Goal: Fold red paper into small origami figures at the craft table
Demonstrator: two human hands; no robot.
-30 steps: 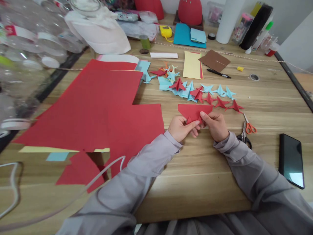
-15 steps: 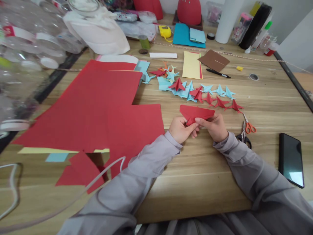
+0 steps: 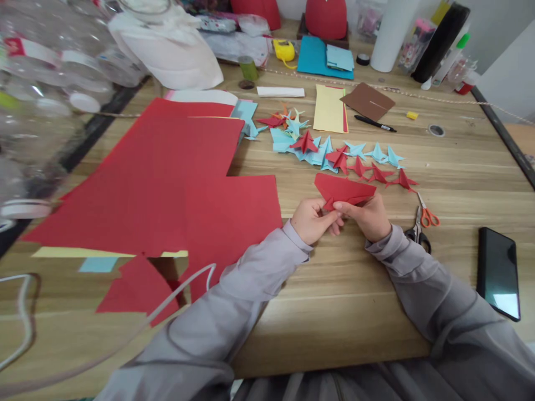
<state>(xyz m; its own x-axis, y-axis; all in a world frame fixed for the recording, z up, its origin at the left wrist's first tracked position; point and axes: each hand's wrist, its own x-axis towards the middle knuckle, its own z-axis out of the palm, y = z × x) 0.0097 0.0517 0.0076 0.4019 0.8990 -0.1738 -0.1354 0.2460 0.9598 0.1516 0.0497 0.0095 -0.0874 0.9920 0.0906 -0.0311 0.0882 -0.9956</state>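
A folded red paper piece (image 3: 343, 189) is held just above the wooden table (image 3: 355, 312), between both hands. My left hand (image 3: 312, 220) pinches its lower left corner, fingers closed on the paper. My right hand (image 3: 368, 216) grips the lower right part, thumb pressed on top. Just beyond lies a row of finished red and light-blue folded paper stars (image 3: 334, 153). Large red paper sheets (image 3: 167, 184) lie to the left of my hands.
Orange-handled scissors (image 3: 421, 223) and a black phone (image 3: 498, 272) lie to the right. A black pen (image 3: 375, 125), brown card (image 3: 368, 101), yellow paper (image 3: 329, 109) and blue paper (image 3: 324, 58) sit farther back. Clear plastic bottles (image 3: 50, 83) crowd the left edge.
The red paper has been folded flatter and turned slightly, its far edge now tilted to the right. Both hands stay in almost the same place, fingers shifted along the fold.
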